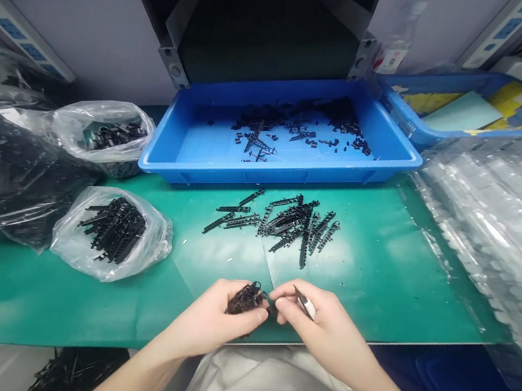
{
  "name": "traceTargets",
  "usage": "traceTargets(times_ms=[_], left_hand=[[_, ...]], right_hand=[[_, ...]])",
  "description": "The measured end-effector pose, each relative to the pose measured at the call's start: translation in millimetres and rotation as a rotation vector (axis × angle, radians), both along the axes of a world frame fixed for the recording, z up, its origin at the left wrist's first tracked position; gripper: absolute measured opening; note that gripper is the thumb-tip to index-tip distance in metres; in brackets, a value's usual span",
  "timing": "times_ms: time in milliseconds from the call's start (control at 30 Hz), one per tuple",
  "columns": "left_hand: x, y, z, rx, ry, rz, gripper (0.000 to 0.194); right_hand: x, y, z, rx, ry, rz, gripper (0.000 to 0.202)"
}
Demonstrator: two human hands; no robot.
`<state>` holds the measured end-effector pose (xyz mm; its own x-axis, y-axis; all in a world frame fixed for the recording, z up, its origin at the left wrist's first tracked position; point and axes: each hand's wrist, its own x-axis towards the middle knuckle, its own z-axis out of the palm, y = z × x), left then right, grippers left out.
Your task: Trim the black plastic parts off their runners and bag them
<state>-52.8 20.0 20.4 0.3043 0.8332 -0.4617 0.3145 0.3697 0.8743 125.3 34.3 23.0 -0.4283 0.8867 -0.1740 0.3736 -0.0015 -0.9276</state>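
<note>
My left hand (212, 315) is closed around a bunch of small black plastic strips (246, 299), just above the table's front edge. Right beside it, my right hand (323, 324) has thumb and fingers pinched together at the bunch. A small pointed tool (308, 306), dark at the tip and white further down, is held in that hand; its exact kind I cannot make out. Whether the pinched fingertips also grip a black piece is unclear. Ahead of both hands lies a loose pile of black toothed plastic strips (293, 222) on the green table mat (368, 261).
A blue tray (206, 175) behind the pile holds black strips and small loose pieces. Bags of black parts, one clear bag (161, 243) nearest, stand at left. Stacked clear plastic trays (504, 208) and a blue basket (405, 121) are on the right.
</note>
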Motion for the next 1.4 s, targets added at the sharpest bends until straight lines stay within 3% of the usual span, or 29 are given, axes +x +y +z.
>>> traceTargets(times_ms=[167,300,467,633,967,1400], left_hand=[[10,-16,-18.0,-0.099,-0.383,0.187,0.020],[19,-21,-23.2,-0.135,-0.419,0.319,0.019],[18,-22,-25.4,-0.130,-0.373,0.475,0.024],[16,-20,-23.7,-0.114,-0.305,0.501,0.021],[18,-21,-24.2,-0.086,-0.278,0.511,0.018],[22,-22,-26.8,-0.073,-0.300,0.543,0.018]], right_hand=[[-6,4,-0.4,-0.125,0.083,-0.032,0.018],[-5,4,-5.2,-0.118,0.029,-0.027,0.017],[3,-6,-4.3,0.075,-0.172,0.099,0.035],[4,-13,-2.8,0.233,-0.342,0.230,0.036],[3,-16,-4.9,0.516,-0.439,0.217,0.034],[1,-19,-10.1,0.586,-0.396,0.158,0.034]])
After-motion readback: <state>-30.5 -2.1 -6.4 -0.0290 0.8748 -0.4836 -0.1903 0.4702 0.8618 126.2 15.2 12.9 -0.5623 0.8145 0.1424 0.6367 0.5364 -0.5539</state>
